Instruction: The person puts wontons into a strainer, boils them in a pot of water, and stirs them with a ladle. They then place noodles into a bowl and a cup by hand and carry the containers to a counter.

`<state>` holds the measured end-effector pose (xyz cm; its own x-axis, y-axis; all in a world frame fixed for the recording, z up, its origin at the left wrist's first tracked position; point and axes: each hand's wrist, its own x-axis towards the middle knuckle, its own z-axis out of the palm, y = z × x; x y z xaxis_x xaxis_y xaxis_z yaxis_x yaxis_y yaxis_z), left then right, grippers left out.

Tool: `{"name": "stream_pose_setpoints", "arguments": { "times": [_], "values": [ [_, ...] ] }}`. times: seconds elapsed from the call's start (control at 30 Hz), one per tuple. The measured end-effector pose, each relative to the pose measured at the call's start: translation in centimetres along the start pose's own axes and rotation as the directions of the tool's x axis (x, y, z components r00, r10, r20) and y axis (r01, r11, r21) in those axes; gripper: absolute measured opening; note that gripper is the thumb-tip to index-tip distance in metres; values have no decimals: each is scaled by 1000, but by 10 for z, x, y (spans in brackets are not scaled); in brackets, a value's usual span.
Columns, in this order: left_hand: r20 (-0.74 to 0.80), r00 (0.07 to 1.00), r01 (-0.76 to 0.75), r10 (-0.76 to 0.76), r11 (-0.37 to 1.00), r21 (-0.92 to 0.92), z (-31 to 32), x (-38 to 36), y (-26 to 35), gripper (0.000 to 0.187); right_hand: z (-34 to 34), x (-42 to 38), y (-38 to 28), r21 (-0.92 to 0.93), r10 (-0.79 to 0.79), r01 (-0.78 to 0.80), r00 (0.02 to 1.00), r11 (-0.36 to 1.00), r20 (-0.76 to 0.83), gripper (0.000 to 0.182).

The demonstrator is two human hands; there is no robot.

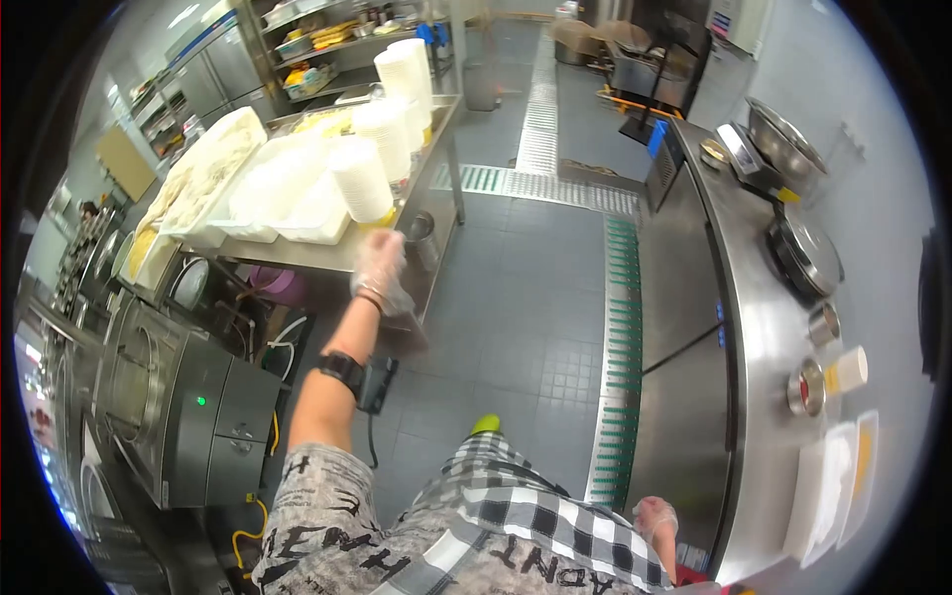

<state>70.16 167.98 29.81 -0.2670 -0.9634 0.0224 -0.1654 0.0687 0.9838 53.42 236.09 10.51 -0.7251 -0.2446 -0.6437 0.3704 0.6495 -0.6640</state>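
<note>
My left hand (pixel 380 266), in a clear plastic glove, reaches forward beside the near corner of the steel table (pixel 337 254). Its fingers are blurred, and I cannot tell what, if anything, they hold. Just beyond it on the table stands a stack of white tubs (pixel 361 180), with more tall stacks (pixel 402 79) behind. White trays (pixel 263 193) with pale contents lie left of the stacks. My right hand (pixel 656 518), also gloved, hangs low by my side near the steel counter (pixel 699 436), its fingers curled in with nothing showing in them.
Along the right counter are a large metal bowl (pixel 783 134), a lidded black pan (pixel 803 253), small metal cups (pixel 808 387) and white containers (pixel 828 486). A steel appliance (pixel 198 407) stands at left. A drain grate (pixel 620 347) runs along the grey floor (pixel 516 297).
</note>
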Motion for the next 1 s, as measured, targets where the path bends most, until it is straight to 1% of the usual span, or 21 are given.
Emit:
{"name": "stream_pose_setpoints", "arguments": {
  "times": [0.03,0.1,0.17,0.2,0.27,0.3,0.37,0.4,0.47,0.5,0.57,0.6,0.67,0.73,0.8,0.83,0.87,0.9,0.93,0.97,1.0],
  "values": [
    [-113,985,-132,128,991,-24,-12,33,-1,21,1,12,-18,-61,-1,1,1000,998,-2,22],
    [-239,958,-121,158,979,162,-35,78,34,17,12,21,-60,-124,-1,2,1000,992,8,23],
    [-324,932,-42,165,934,355,-54,135,52,18,30,26,-104,-156,84,-88,996,984,-33,24],
    [-330,930,-38,164,934,356,-63,167,55,18,40,34,-117,-160,82,-86,996,983,-28,24],
    [-334,900,-68,281,846,529,-74,229,61,22,57,51,-145,-219,172,-174,985,960,-32,29],
    [-335,901,-64,276,847,528,-73,251,65,22,67,51,-172,-223,173,-176,984,959,-33,29],
    [-243,935,-18,258,719,695,-66,286,80,24,91,44,-234,-457,169,-143,986,878,17,34],
    [-241,936,-19,258,720,694,-60,305,85,24,101,48,-246,-456,168,-143,986,878,14,34],
    [46,987,-85,155,252,964,-47,337,91,23,116,56,-264,-322,134,-118,991,939,27,38],
    [336,939,-293,77,-334,896,-40,352,90,23,123,57,-279,-323,137,-122,990,939,23,38],
    [329,944,-301,14,-373,878,-32,372,83,22,134,56,-309,-397,123,-104,992,912,22,31],
    [316,948,-306,-45,-410,859,-29,378,80,22,126,97,-271,-439,65,-21,994,898,85,28],
    [308,948,-312,-77,-396,864,-28,382,81,21,109,180,-192,-499,-53,153,977,853,209,23],
    [299,948,-316,-105,-383,868,-28,380,94,21,132,185,-271,-417,-167,271,949,868,269,18],
    [305,945,-328,-121,-335,883,-32,374,108,21,177,167,-396,-482,-245,365,924,797,295,18],
    [251,965,-260,-68,-242,935,-35,375,110,18,195,196,-420,-444,-306,461,874,769,377,20],
    [244,967,-254,-74,-242,936,-43,389,100,18,223,185,-475,-323,-343,482,849,815,402,23],
    [260,965,-261,-29,-17,965,-56,410,82,15,248,201,-517,-406,-452,686,714,604,535,25],
    [267,964,-265,21,210,941,-65,422,72,14,277,182,-573,-437,-552,800,601,412,578,27],
    [355,934,-358,49,176,917,-69,416,85,12,306,178,-614,-321,-621,871,491,373,611,27],
    [349,936,-352,47,176,919,-75,410,97,12,337,174,-649,-209,-727,950,313,232,611,25]
  ]
}}
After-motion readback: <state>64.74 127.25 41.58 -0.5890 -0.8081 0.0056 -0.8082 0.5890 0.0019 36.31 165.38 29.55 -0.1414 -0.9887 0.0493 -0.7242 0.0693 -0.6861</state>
